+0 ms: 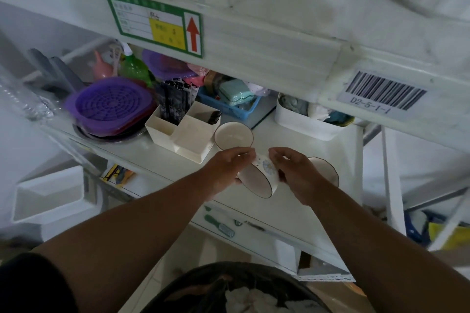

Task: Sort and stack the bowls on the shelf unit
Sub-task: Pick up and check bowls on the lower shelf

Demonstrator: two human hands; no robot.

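Head view: both hands hold one flower-printed bowl (259,176) tipped on its side above the middle shelf (305,201), opening toward the camera. Left hand (226,170) curls round its left wall; right hand (295,173) pinches the right wall near the foot. A second bowl (233,136) stands upright just behind, touching the cream organiser (183,132); a third bowl (326,170) sits partly hidden behind the right hand.

Risks, as judged: glazed ceramic gripped by the wall could slip and strike the shelf. The right wrist is close to the third bowl and could knock it toward the shelf edge. Nesting at a tilt may chip rims.
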